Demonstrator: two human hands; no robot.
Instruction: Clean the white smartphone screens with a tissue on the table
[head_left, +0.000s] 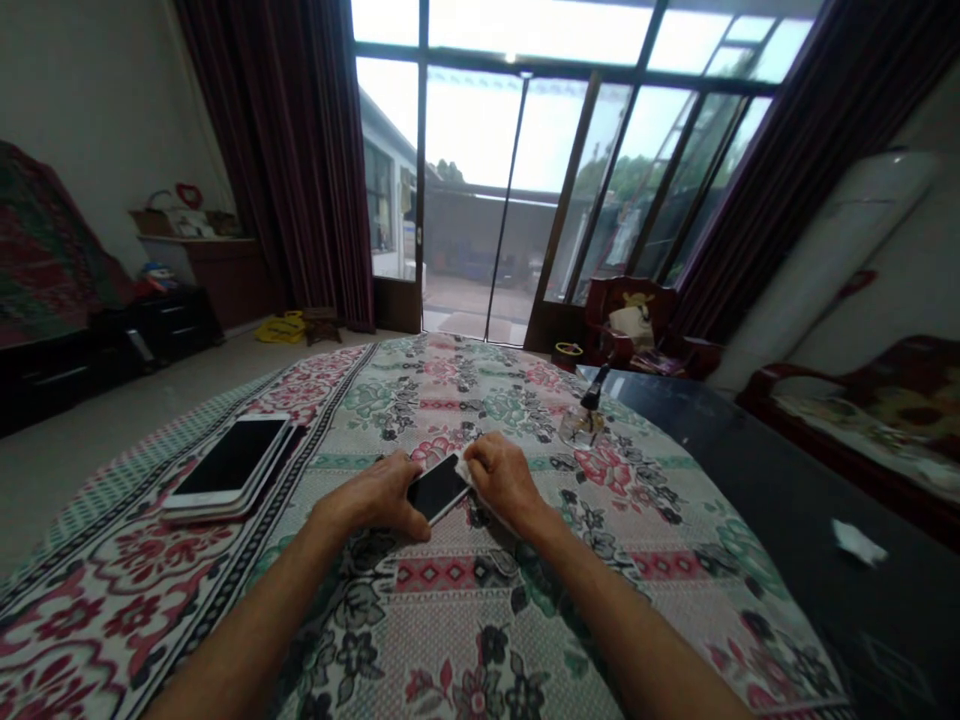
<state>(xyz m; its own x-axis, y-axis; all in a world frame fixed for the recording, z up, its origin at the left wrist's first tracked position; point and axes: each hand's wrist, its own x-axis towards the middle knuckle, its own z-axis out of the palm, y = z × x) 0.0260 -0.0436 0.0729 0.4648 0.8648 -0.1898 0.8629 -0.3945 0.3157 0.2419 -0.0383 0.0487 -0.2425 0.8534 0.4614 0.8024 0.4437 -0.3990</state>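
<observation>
1. White and crumpled, a small wipe point(463, 470) pokes out from under the right hand point(501, 480). I can't tell if it is paper or cloth.
2. The right hand is curled up tight, with its fingers pinching the wipe against the far right end of the phone point(438, 490).
3. The left hand point(384, 492) makes a wide C around the other end. Its thumb is on the near side and its fingers are on the far side, so it has hold of the phone.
4. The phone lies a bit slanted between the two hands, dark screen up, over the flowery tablecloth point(480, 640).
5. It looks like the wiping step: one hand keeps the phone steady and the other rubs.
6. I think the next move calls for a firm left hand and a light rub along the screen and edge, so the phone doesn't slide.
7. To the left sits a stack of flat gadgets point(232, 462). To the right, a brush point(595, 390) stands in a clear glass jar point(576, 428).
</observation>
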